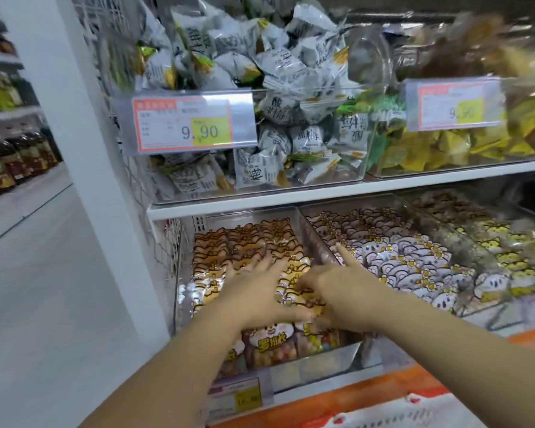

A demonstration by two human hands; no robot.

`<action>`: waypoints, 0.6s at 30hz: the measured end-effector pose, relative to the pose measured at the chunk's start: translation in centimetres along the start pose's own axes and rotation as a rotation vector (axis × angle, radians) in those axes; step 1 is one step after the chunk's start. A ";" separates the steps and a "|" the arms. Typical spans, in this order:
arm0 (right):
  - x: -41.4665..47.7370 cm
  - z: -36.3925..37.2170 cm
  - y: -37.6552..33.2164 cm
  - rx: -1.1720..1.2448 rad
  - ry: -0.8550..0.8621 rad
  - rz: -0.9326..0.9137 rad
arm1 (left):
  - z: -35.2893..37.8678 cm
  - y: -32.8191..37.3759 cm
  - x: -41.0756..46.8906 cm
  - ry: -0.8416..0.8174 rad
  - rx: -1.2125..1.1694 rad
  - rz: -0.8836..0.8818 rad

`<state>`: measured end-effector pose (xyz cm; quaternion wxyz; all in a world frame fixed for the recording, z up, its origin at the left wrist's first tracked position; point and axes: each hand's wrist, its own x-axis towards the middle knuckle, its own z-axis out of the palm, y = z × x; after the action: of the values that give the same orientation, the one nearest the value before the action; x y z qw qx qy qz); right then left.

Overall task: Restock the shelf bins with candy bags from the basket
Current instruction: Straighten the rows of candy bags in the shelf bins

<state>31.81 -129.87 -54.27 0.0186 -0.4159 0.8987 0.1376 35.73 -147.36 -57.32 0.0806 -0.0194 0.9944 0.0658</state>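
The left bin (322, 362) is left open from above and in front, with free room under the upper shelf (260, 205). It is packed to the rim with orange candy bags (247, 239). Sideways passage is blocked by the clear wall (318, 245) on the right, and by a wire grid (164, 251) and white pillar (105, 211) on the left.

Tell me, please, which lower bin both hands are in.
The leftmost bin, holding orange candy bags: left hand and right hand rest there, not the white-bag bin.

Head-worn view (wide-angle), facing down — close over bins (328, 361)
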 end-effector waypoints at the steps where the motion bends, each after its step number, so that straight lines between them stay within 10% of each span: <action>1: -0.2 0.0 0.2 0.017 0.004 0.028 | -0.7 -0.3 0.4 0.009 -0.085 -0.004; 18: 0.0 1.8 -1.7 -0.306 0.048 0.046 | -0.4 0.5 5.1 0.191 -0.066 -0.004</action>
<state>32.91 -130.44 -56.41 -0.0694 -0.3964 0.8767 0.2635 30.62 -147.05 -57.72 -0.0152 -0.0301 0.9948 0.0963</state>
